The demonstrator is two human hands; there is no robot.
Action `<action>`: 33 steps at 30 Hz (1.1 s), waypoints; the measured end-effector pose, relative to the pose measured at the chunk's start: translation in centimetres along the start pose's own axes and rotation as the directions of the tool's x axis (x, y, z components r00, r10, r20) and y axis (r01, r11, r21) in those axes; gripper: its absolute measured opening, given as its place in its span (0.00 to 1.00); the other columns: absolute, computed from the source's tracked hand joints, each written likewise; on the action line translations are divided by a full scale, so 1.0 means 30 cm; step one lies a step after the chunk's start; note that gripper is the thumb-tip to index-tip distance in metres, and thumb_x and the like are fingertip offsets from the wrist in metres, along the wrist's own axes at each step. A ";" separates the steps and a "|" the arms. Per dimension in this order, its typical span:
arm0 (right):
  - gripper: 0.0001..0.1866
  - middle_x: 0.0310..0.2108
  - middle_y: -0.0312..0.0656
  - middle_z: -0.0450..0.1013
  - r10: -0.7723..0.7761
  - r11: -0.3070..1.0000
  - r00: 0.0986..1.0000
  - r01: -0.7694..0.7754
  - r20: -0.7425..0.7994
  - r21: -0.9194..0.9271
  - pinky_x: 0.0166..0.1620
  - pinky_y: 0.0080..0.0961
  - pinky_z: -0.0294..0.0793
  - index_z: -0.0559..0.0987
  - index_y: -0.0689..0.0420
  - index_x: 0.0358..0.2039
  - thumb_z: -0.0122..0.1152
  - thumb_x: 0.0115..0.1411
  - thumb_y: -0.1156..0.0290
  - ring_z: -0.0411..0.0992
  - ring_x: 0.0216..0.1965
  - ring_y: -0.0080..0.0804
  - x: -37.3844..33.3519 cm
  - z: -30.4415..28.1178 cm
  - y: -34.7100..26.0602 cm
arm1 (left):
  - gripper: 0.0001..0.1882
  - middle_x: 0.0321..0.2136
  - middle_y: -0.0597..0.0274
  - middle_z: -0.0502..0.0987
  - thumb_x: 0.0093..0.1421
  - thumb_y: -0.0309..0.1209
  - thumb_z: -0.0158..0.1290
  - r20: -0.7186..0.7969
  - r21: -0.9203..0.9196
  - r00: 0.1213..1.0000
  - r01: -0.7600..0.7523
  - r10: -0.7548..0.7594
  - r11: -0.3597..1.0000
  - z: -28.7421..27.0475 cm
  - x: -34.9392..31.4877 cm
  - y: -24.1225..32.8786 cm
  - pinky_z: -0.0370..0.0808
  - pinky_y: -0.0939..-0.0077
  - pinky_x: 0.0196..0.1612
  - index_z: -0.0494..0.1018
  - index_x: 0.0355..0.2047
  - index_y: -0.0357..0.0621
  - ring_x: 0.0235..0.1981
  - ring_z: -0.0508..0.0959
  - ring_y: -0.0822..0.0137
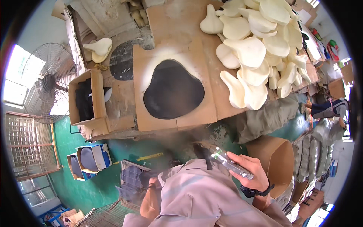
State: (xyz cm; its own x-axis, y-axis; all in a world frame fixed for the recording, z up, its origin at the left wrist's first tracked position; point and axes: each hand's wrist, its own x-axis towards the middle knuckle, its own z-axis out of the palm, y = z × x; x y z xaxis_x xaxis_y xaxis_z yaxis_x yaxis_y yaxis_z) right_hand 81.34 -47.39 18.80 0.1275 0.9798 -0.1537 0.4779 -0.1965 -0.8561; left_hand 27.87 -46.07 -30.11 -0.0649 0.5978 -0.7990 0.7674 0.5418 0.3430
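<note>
The right hand (252, 171) has its grip closed around a silver spray gun (230, 162), fingers wrapped over the body of the tool, whose nozzle end points up and to the left toward the tabletop (177, 22). A dark strap sits on the right wrist, and the forearm rises from the lower edge, bent at the elbow and held close to the chest in a pale grey work shirt. A thin haze hangs between the gun and the tabletop's near edge.

The left hand (151, 185) is low beside the body, just above a wire crate (130, 178); it is mostly hidden by the shirt, so I cannot tell whether its grip is open or closed, or whether it holds anything.

On the tabletop, straight ahead of the gun, a black saddle-shaped piece (174, 90) lies flat on a sheet of cardboard (151, 121), ringed by a pale halo of overspray. To its right, a heap of cream saddle-shaped foam pads (257, 49) is stacked loosely, some overhanging the edge. To its left stands an open cardboard box (96, 98) with dark pieces inside, and beyond it a large floor fan (47, 81).
</note>
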 end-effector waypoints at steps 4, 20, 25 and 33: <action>0.33 0.37 0.52 0.78 0.099 0.995 0.990 -0.099 -0.104 0.005 0.39 0.29 0.75 0.73 0.61 0.59 0.65 0.48 0.82 0.76 0.32 0.45 -0.068 -0.006 -0.011 | 0.21 0.38 0.45 0.83 0.52 0.40 0.61 -0.012 -0.160 0.996 0.084 -0.087 0.984 0.012 -0.162 0.108 0.77 0.66 0.47 0.82 0.43 0.43 0.43 0.83 0.53; 0.25 0.35 0.48 0.78 0.105 0.994 0.910 -0.090 -0.401 0.057 0.38 0.25 0.74 0.75 0.64 0.57 0.64 0.57 0.79 0.76 0.31 0.33 -0.011 -0.032 -0.019 | 0.18 0.30 0.56 0.82 0.56 0.34 0.58 -0.056 -0.413 0.990 -0.143 0.132 0.899 -0.112 0.039 0.572 0.79 0.73 0.29 0.80 0.44 0.35 0.28 0.81 0.67; 0.25 0.37 0.47 0.79 0.010 1.000 0.910 -0.006 -0.415 0.012 0.39 0.24 0.74 0.76 0.64 0.56 0.65 0.57 0.79 0.75 0.32 0.32 0.088 -0.007 -0.039 | 0.18 0.30 0.55 0.83 0.55 0.36 0.57 -0.109 -0.228 0.982 -0.177 0.156 0.957 -0.101 0.005 0.501 0.80 0.70 0.35 0.81 0.42 0.38 0.31 0.83 0.65; 0.27 0.38 0.51 0.78 -0.044 0.999 0.981 0.047 -0.191 0.011 0.41 0.28 0.75 0.75 0.64 0.56 0.66 0.53 0.81 0.78 0.35 0.41 0.102 0.002 -0.079 | 0.20 0.39 0.51 0.84 0.52 0.37 0.62 -0.017 -0.179 0.992 -0.127 0.126 0.976 -0.051 -0.005 0.218 0.77 0.72 0.48 0.82 0.42 0.35 0.43 0.82 0.63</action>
State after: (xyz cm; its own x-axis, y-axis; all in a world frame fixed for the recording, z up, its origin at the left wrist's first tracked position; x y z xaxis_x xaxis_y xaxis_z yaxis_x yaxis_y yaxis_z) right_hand 80.56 -43.92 20.34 0.2702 0.9626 -0.0186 0.4742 -0.1498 -0.8676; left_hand 31.92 -41.72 -27.00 0.0214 0.6710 -0.7412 0.6424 0.5588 0.5244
